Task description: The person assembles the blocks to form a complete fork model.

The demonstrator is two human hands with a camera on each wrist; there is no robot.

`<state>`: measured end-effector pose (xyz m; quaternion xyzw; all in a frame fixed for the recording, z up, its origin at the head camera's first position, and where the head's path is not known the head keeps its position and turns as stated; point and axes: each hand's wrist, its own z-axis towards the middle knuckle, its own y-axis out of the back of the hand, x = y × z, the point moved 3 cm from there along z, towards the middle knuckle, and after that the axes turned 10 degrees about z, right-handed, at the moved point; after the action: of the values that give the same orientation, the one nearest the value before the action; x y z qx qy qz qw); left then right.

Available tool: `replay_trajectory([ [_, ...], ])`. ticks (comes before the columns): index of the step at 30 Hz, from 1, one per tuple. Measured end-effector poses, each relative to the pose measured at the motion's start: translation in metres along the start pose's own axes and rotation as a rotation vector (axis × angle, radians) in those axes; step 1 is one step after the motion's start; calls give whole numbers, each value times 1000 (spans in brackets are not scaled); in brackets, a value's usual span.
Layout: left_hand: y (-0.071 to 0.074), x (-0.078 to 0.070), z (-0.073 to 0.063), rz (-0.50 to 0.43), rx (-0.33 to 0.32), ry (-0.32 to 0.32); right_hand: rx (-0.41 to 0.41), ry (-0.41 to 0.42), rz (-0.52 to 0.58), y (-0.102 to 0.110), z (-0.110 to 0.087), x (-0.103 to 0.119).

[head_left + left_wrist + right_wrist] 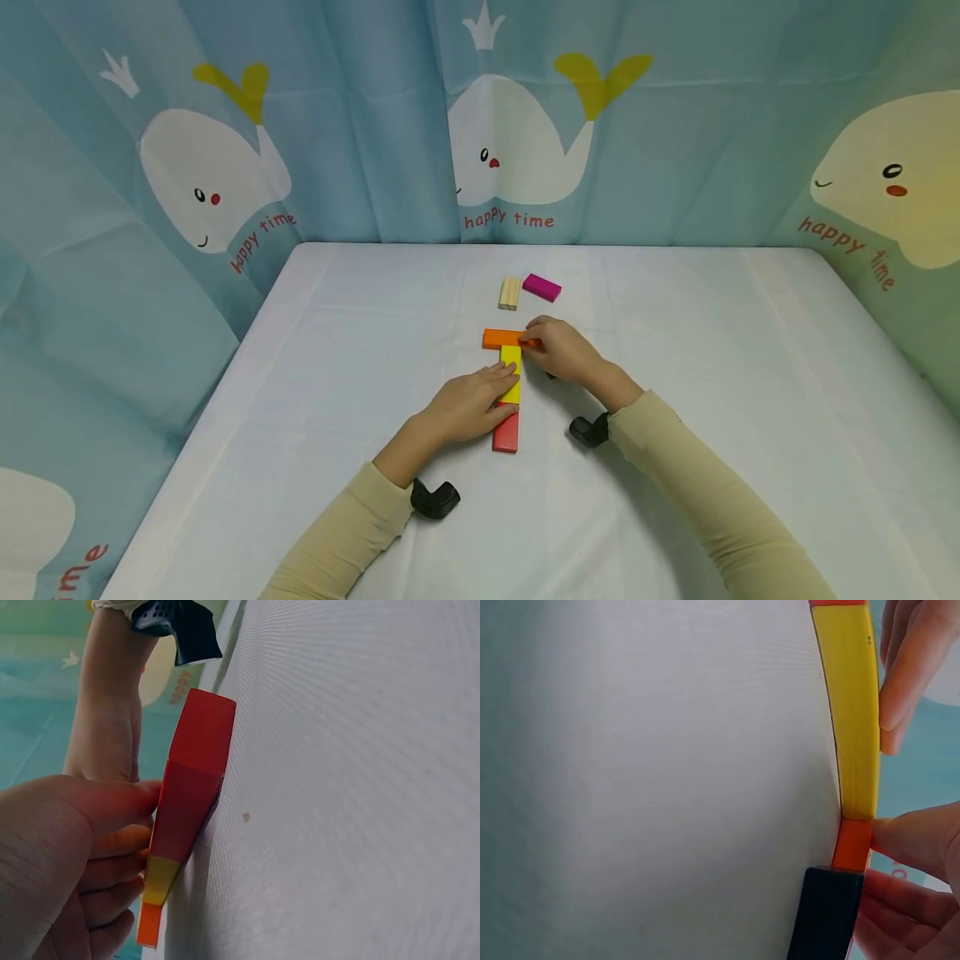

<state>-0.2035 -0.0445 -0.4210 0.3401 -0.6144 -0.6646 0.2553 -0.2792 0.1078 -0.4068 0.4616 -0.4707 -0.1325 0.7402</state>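
A yellow block lies lengthwise on the white table, its near end against a red block and its far end meeting an orange block set crosswise. My left hand lies over this row, fingers on the yellow block and thumb at the red block. My right hand pinches the right end of the orange block between thumb and fingers. A dark block stands beside that end in the right wrist view, mostly hidden under the right hand in the head view.
Beyond the orange block lie a pale wooden block and a magenta block. Black wrist devices hang under both sleeves. A whale-printed blue curtain surrounds the table.
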Motion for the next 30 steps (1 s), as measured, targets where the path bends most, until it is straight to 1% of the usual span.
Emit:
replay_trajectory([
  [9, 3, 0, 1, 13, -23, 13, -22, -21, 14, 0, 2, 0],
  [15, 2, -1, 2, 23, -8, 28, -17, -39, 27, 0, 2, 1],
  [20, 0, 0, 3, 25, 5, 29, -17, -46, 28, -1, 1, 1],
  [26, 5, -1, 3, 34, 14, 18, -18, -49, 24, -1, 1, 0],
  [30, 7, -1, 3, 39, 9, 9, -11, -58, 13, 0, 2, 0],
])
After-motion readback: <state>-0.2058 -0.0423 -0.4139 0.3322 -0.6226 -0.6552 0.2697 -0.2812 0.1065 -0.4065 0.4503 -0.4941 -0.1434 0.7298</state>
